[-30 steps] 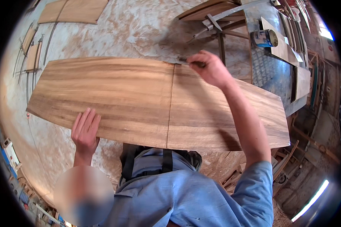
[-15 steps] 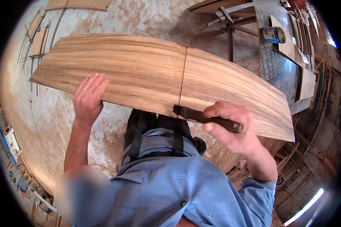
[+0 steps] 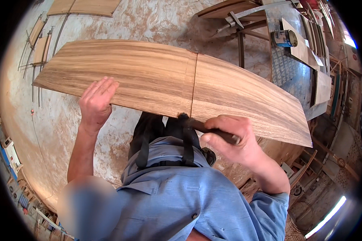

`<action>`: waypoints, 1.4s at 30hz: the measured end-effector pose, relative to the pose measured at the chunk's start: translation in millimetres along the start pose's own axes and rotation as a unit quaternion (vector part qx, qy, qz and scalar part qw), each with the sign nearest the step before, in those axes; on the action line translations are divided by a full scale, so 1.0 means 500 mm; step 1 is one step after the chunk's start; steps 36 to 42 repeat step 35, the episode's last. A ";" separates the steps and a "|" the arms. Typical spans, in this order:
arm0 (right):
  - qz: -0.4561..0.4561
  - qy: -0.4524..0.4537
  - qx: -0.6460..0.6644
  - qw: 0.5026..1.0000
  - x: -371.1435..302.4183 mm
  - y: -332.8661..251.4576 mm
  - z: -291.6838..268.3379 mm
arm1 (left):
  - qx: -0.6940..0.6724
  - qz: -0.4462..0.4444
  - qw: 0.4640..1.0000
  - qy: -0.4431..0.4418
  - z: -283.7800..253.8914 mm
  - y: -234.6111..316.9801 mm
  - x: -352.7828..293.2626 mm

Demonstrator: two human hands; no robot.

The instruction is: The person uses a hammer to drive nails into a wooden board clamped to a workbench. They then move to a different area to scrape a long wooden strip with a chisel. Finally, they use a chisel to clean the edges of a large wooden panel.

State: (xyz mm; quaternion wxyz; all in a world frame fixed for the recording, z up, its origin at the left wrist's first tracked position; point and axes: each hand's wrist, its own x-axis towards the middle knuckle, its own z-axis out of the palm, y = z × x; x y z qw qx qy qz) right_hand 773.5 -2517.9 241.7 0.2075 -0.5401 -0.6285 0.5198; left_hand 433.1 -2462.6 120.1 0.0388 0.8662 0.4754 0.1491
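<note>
A long wooden panel [image 3: 149,76] with streaky brown grain spans the view in front of me; a dark seam crosses it right of centre. My left hand [image 3: 97,102] grips its near edge, fingers flat on top, the thumb hidden. In my right hand [image 3: 231,134] is a brush [image 3: 201,125] with a dark wooden handle, held from the right. Its short black bristles point left, at the near edge beside the seam's lower end. Whether they touch the wood I cannot tell.
At the far right, a metal-topped table [image 3: 283,66] carries an open tin [image 3: 285,39] and several thin boards. A clamp [image 3: 234,20] lies by the table's far corner. More clamped panels [image 3: 41,48] lean at far left. A strip light [image 3: 325,217] shows at lower right.
My right hand and the brush have shifted left and slightly toward me, bringing the bristles to the panel's near edge. The left hand keeps its hold on the panel.
</note>
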 end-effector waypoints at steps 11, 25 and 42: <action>0.139 0.058 0.078 0.986 0.014 -0.024 -0.015 | -0.018 -0.001 1.000 -0.006 0.003 -0.007 0.001; 0.051 0.092 0.035 0.994 -0.005 -0.017 -0.019 | -0.061 -0.003 0.998 -0.010 0.003 -0.006 0.001; 0.077 0.062 -0.002 0.995 -0.025 -0.020 -0.029 | -0.059 0.003 0.998 -0.015 0.002 -0.003 -0.005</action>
